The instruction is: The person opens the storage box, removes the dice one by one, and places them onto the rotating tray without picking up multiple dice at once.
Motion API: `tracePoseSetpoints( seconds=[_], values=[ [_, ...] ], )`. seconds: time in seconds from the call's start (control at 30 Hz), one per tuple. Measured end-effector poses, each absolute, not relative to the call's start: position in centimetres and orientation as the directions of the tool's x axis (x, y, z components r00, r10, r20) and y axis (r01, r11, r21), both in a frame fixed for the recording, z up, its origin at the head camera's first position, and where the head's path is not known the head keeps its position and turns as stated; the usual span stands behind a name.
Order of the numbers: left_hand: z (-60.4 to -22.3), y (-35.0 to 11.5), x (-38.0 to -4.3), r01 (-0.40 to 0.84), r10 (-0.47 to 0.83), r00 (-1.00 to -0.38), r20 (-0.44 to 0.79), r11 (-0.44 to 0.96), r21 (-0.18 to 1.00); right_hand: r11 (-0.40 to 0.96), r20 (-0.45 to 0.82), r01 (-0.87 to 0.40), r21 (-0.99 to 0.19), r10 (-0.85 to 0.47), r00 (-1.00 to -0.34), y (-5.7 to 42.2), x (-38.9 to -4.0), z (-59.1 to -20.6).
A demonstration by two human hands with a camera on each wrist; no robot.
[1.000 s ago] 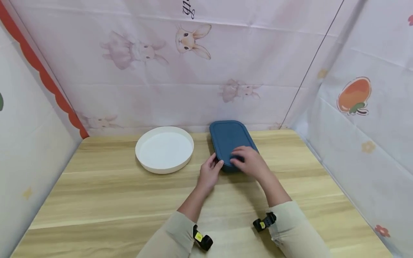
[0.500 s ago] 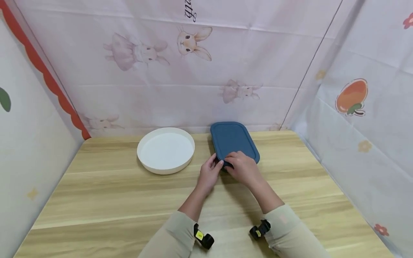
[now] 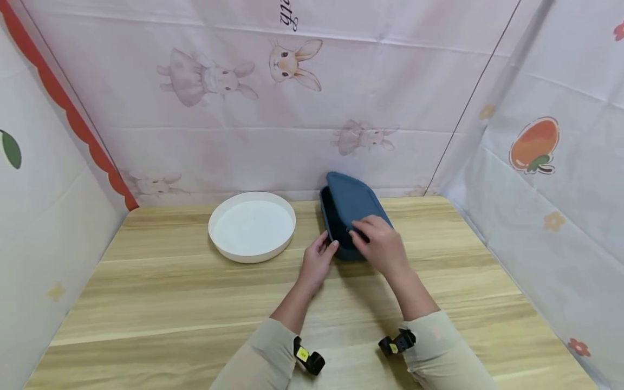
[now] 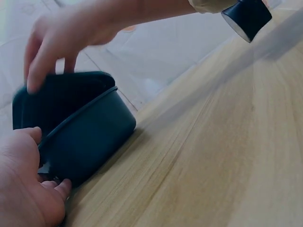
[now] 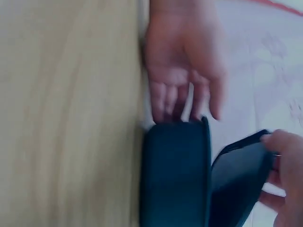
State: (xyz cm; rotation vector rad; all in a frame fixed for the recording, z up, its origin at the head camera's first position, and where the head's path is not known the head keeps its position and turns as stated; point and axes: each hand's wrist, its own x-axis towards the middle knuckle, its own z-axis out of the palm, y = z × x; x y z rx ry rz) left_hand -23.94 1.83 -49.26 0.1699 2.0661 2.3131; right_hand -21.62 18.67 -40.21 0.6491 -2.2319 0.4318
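Blue lid (image 3: 358, 199) aslant in right grip (image 3: 384, 248), above box (image 3: 349, 254)

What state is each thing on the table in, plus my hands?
Box: upright, partly uncovered
Lid: tilted, left side raised
Dish: upright, uncovered, empty
Left hand: touching the box's near left corner
Right hand: pinching the lid's raised edge

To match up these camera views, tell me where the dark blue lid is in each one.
Head: lid right of centre, tilted up from the box, right hand pinching its near edge.
Left wrist: lid at upper left, below the right hand's fingers.
Right wrist: lid at lower right, the right hand at its edge.
Shared landmark: the box, with the left hand on it.
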Motion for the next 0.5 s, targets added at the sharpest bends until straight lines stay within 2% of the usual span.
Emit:
tracePoseSetpoints(
  seconds=[0.1, 0.17, 0.2, 0.27, 0.33, 0.4, 0.5],
  values=[
    [-49.1, 2.0, -24.1, 0.031, 0.097, -0.994, 0.043, -0.118, 0.993, 0.809, 0.874, -0.544, -0.222, -0.082, -0.479, 20.4, -21.9, -39.8],
    [-49.1, 2.1, -24.1, 0.034, 0.095, -0.995, 0.043, -0.100, 0.994, 0.772, 0.877, -0.493, -0.401, 0.168, -0.450, 21.7, -22.0, -39.6],
    [-49.1, 2.1, -24.2, 0.033, 0.093, -0.995, 0.041, -0.091, 0.995, 0.725, 0.840, -0.461, -0.511, 0.307, -0.448, 22.5, -22.0, -39.5],
    [-49.0, 2.1, -24.1, 0.036, 0.088, -0.995, 0.042, -0.075, 0.997, 0.558, 0.685, -0.399, -0.728, 0.568, -0.456, 24.1, -22.2, -39.6],
    [-49.0, 2.1, -24.1, 0.034, 0.080, -0.996, 0.038, -0.061, 0.998, 0.277, 0.436, -0.366, -0.888, 0.762, -0.480, 25.8, -22.2, -39.9],
    [-49.0, 2.1, -24.0, 0.026, 0.076, -0.997, 0.031, -0.060, 0.998, -0.014, 0.174, -0.353, -0.936, 0.850, -0.496, 27.6, -22.2, -40.6],
    [-49.0, 2.1, -23.9, 0.028, 0.081, -0.996, 0.033, -0.060, 0.998, -0.379, -0.169, -0.330, -0.865, 0.838, -0.519, 29.9, -21.8, -42.0]
  ],
)
